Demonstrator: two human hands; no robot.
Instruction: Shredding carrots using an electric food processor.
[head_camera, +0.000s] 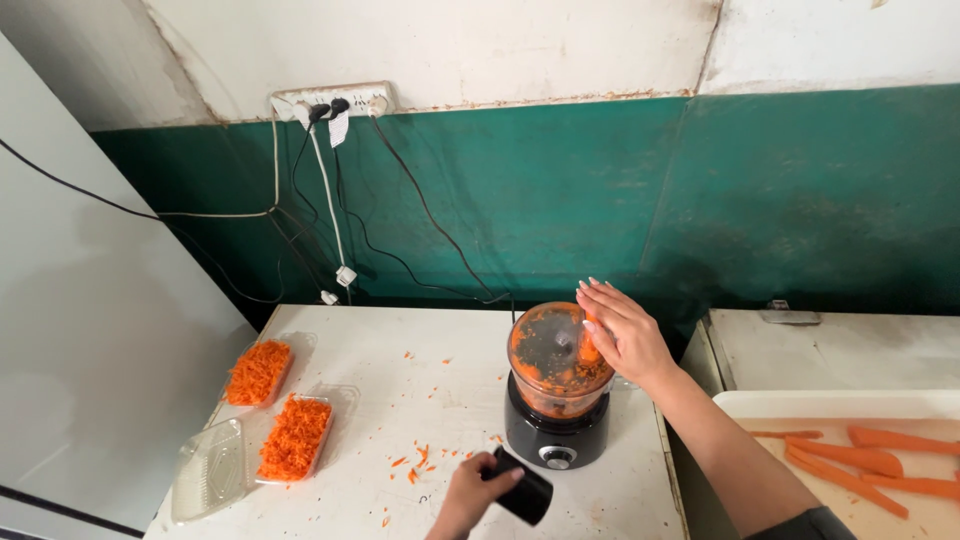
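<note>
A food processor (556, 438) with a black base and a clear bowl smeared with orange carrot shreds stands on the white table (380, 360). My right hand (620, 335) rests on the bowl's lid (545, 350), pushing a carrot piece (592, 345) into its feed opening. Lower down, my left hand (470, 493) grips a black cylindrical pusher (524, 487) just in front of the machine's base.
Two clear plastic trays of grated carrot (258, 372) (294, 438) and an empty clear tray (210, 470) lie at the table's left. A white tray of peeled carrots (860, 450) sits at the right. Cables hang from a wall socket strip (330, 100). Carrot bits are scattered on the table.
</note>
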